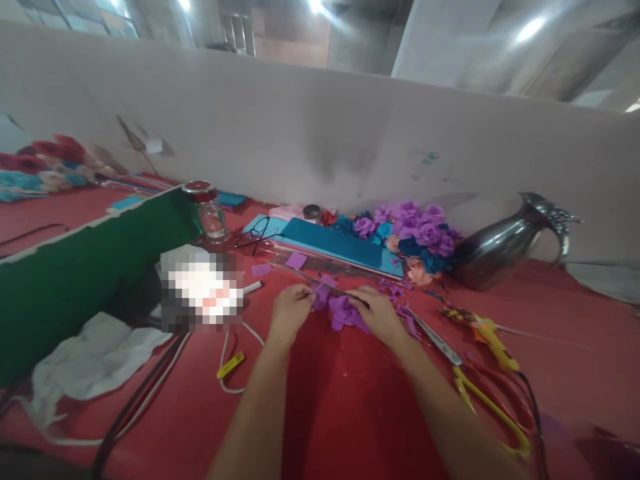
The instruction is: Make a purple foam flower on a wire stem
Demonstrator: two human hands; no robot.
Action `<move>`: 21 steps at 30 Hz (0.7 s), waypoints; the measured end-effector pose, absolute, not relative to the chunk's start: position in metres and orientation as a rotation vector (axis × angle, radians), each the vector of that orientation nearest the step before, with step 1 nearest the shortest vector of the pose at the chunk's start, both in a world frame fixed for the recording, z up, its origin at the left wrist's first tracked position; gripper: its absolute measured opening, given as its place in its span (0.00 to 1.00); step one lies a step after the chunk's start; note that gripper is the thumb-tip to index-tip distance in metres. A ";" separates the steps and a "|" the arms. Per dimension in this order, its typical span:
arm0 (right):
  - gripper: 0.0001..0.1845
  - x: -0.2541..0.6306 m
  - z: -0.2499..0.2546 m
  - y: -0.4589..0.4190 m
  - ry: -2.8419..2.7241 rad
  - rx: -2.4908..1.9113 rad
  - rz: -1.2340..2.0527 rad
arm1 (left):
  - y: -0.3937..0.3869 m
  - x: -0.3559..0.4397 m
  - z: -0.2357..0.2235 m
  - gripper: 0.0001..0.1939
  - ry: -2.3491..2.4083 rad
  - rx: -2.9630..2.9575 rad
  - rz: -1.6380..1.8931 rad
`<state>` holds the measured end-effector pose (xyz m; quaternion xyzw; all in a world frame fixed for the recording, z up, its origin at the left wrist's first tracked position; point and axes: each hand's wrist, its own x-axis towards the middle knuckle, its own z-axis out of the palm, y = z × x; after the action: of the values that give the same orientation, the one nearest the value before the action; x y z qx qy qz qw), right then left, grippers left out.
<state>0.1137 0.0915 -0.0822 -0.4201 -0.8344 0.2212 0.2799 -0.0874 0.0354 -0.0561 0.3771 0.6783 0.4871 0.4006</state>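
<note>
My left hand (pixel 291 312) is closed, its fingertips pinching a small purple paper piece (pixel 321 297). My right hand (pixel 377 315) is wrapped round a thin dark stick (pixel 345 291), whose far end reaches across towards the purple piece. Whether the paper touches the stick I cannot tell. Below and between both hands lie loose purple paper petals (pixel 343 315) on the red table. Two purple paper squares (pixel 297 260) rest just beyond my left hand. To the right of my right hand lie large scissors (pixel 450 353) with yellow handles, blades pointing towards the purple scraps.
A yellow glue gun (pixel 493 340) lies beyond the scissors. At the back are paper flowers (pixel 417 227), a metal jug (pixel 500 247), blue paper sheets (pixel 340 243), glasses (pixel 260 235) and a glass jar (pixel 210 217). A green box (pixel 90 287) and cables (pixel 145 393) occupy the left.
</note>
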 end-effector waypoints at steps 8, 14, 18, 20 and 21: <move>0.14 0.116 -0.079 0.080 -2.325 -1.093 0.495 | 0.031 -0.097 -0.036 0.08 1.663 0.656 1.627; 0.13 0.115 -0.079 0.080 -2.437 -1.091 0.312 | 0.030 -0.100 -0.038 0.10 1.652 0.670 1.622; 0.13 0.113 -0.072 0.079 -2.296 -1.115 0.311 | 0.028 -0.108 -0.036 0.09 1.586 0.591 1.697; 0.14 0.110 -0.066 0.080 -2.218 -1.161 0.377 | 0.028 -0.110 -0.033 0.11 1.504 0.526 1.714; 0.14 0.107 -0.063 0.082 -2.190 -1.192 0.420 | 0.028 -0.110 -0.033 0.11 1.459 0.511 1.700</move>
<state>0.1069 0.0819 -0.0632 -0.4494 -0.8258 0.1582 0.3017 -0.1099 0.0276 -0.0325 0.2028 0.5792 0.6750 0.4096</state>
